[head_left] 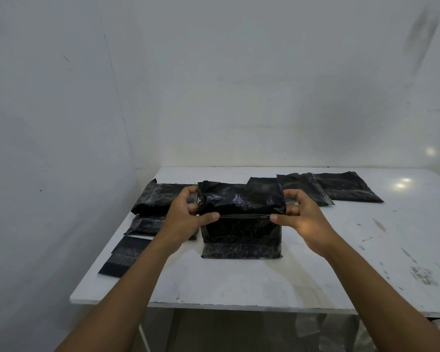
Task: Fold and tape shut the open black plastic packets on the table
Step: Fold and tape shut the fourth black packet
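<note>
While the head view is looking forward and down, worktop (315, 262): showing white and scuffed, butting against a pale wall (239, 97) at the back and on the left.

Middle: centre packet (240, 235) is resting near the worktop's middle. Its near end is lying flat, while its crinkled, glossy upper part is being held up and folded toward the camera.

Left edge of fold: left grip (185, 214) is clamping the centre packet's left edge, with the fingers curling behind the fold and the thumb pressing on the front at the crease.

Right edge of fold: right grip (300, 214) is clamping the right edge in the same way, with the thumb tip pressing the front at the crease.

Crease: thin pale strip (244, 216) is running along the fold between the two thumbs. Whether it is tape or the packet's own edge cannot be told.

Left rear: left packets (158, 196) are lying overlapped behind and beside the left forearm. One flat packet (127, 255) is lying at the worktop's left edge.

Right rear: right packets (346, 186) are lying overlapped in a row near the back, just behind the right grip.
</note>
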